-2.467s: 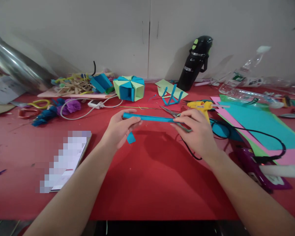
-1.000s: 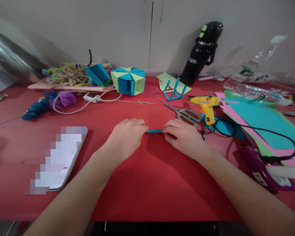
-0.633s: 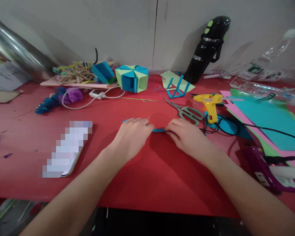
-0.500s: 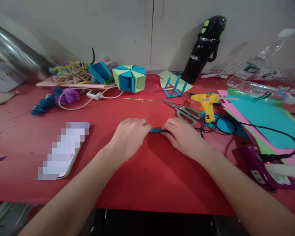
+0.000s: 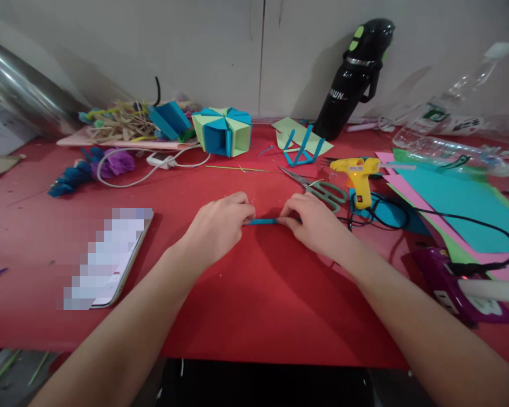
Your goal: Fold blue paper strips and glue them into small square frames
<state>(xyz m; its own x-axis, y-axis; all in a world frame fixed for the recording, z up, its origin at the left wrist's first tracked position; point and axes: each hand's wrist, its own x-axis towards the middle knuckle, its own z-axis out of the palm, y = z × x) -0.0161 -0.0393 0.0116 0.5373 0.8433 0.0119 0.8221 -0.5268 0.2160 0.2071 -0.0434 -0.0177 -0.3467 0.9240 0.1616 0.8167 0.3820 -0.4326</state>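
A narrow blue paper strip stretches between my two hands, close above or on the red table; which of the two I cannot tell. My left hand pinches its left end, and the fingertips are partly hidden. At the other end my right hand grips the strip between thumb and fingers. Just beyond my right hand lie grey-green-handled scissors. Farther back, a small frame of folded blue strips stands by a sheet of pale green paper.
Right of the scissors sits a yellow glue gun, its black cord running to a purple power strip. Coloured paper sheets lie at right. A phone lies at left. Behind stand a blue-green paper construction and a black bottle.
Both hands have shifted slightly; the left has moved a little to the left. More of the blue strip shows between them, and it looks flatter.
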